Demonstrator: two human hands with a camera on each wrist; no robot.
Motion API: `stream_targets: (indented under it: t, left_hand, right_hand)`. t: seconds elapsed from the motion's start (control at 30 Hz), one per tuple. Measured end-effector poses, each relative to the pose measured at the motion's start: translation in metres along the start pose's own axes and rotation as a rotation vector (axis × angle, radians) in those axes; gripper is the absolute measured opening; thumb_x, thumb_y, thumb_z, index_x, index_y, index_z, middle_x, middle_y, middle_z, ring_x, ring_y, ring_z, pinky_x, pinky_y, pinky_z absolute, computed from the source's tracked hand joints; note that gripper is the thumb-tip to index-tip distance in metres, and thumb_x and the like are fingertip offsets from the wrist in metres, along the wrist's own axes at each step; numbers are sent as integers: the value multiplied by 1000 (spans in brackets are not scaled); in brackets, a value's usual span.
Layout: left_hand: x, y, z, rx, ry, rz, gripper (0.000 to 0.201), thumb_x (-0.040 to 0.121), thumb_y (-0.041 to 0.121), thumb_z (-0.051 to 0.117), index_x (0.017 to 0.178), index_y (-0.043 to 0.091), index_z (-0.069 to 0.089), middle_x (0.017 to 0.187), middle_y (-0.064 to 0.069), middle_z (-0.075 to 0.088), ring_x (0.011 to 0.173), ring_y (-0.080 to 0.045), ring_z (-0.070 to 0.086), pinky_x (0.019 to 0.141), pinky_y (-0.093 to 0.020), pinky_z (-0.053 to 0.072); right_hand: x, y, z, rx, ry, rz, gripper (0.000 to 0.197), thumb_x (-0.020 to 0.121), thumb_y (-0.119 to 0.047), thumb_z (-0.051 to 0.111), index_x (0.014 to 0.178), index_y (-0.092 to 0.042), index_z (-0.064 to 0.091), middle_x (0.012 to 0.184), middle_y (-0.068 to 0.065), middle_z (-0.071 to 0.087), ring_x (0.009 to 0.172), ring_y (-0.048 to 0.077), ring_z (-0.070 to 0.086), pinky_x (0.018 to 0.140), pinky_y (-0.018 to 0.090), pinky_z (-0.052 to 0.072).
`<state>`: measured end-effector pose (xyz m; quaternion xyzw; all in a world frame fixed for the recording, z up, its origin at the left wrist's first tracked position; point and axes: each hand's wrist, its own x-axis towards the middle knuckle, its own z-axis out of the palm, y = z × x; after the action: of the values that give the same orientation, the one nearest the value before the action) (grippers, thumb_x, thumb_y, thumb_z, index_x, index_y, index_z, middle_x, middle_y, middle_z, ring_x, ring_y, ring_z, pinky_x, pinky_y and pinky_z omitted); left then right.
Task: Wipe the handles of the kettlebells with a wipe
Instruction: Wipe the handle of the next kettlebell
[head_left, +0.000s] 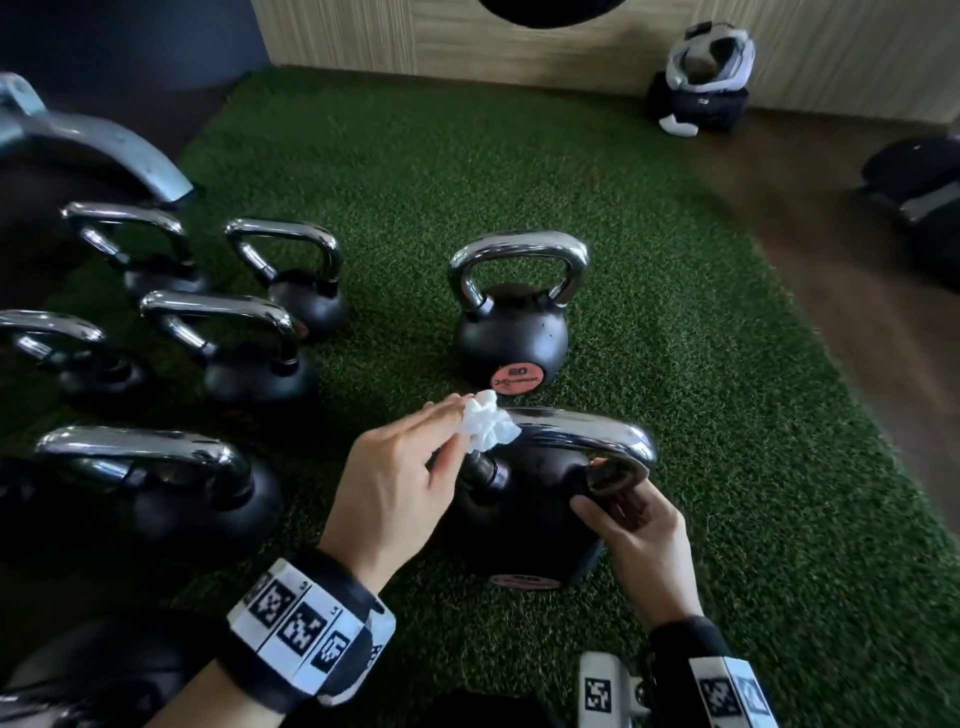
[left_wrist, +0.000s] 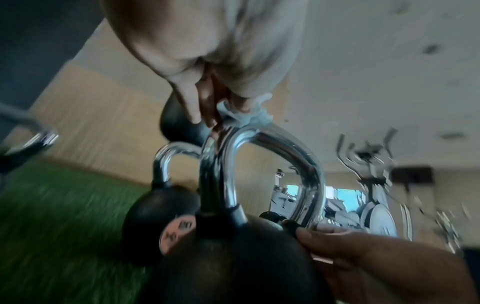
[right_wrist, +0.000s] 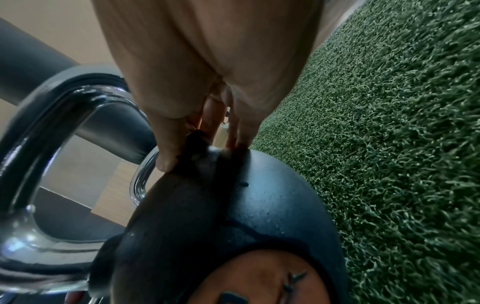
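Chrome handle: the near kettlebell (head_left: 524, 519) is sitting on the green turf (head_left: 675, 364), just in front of the person; its handle (head_left: 587, 431) is arching across the top of the black ball.
Wipe: a crumpled white wipe (head_left: 485, 427) is lying against the left end of that handle, at the bend where the bar turns down.
Left hand: the left hand (head_left: 400, 483) is pinching the wipe between thumb and fingertips and pressing it to the chrome; the left wrist view is showing the same pinch at the top of the handle loop.
Right hand: the right hand (head_left: 636, 540) is bracing the kettlebell at the right foot of the handle, thumb and fingers curling around the metal where it is joining the ball. The right wrist view is showing fingertips (right_wrist: 166, 164) touching the black body there.
Second kettlebell: another one with a pink label (head_left: 511, 332) is standing upright just behind the near one, not touching it.
Other kettlebells: a group (head_left: 228, 343) is standing in rows to the left on the turf, all with chrome handles.
Wrist bands: both wrists are wearing black bands (head_left: 311, 629) with printed square markers.
Background: a dark bag with white gear (head_left: 701, 83) is resting against the wooden wall (head_left: 467, 36).
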<state>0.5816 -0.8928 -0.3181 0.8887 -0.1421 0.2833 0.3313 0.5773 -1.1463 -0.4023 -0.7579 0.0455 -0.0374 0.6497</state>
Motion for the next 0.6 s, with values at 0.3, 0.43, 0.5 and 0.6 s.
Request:
stream_targets:
  t: [0.3, 0.43, 0.5, 0.6]
  left_hand:
    - [-31, -27, 21, -454, 103, -412, 19, 99, 20, 64, 90, 9, 77, 79, 10, 78, 69, 8, 60, 66, -24, 58]
    - [-38, -33, 32, -748, 72, -609, 32, 100, 0, 59, 97, 22, 82, 95, -2, 80, 90, -2, 70, 86, -24, 59]
    - [-40, -35, 33, -823, 58, -643, 38, 100, -4, 55, 98, 26, 80, 96, 4, 80, 94, -7, 72, 86, -23, 59]
    - [-46, -38, 36, -821, 38, -663, 48, 99, -3, 56, 94, 36, 82, 100, 6, 80, 98, -8, 73, 88, -24, 59]
  right_hand:
    - [2, 6, 1, -39, 32, -2, 25, 76, -21, 90, 96, -29, 77, 95, -12, 80, 89, 4, 75, 75, 24, 54]
    - [2, 7, 0, -20, 32, 11, 27, 76, -21, 90, 99, -26, 77, 96, -10, 80, 91, 6, 75, 77, 24, 56]
    - [2, 5, 1, -15, 27, 6, 27, 77, -17, 90, 99, -25, 77, 95, -12, 80, 89, 3, 74, 73, 15, 54]
    - [3, 4, 0, 5, 3, 17, 28, 77, -14, 89, 100, -24, 77, 97, -14, 80, 91, 0, 74, 72, 11, 55]
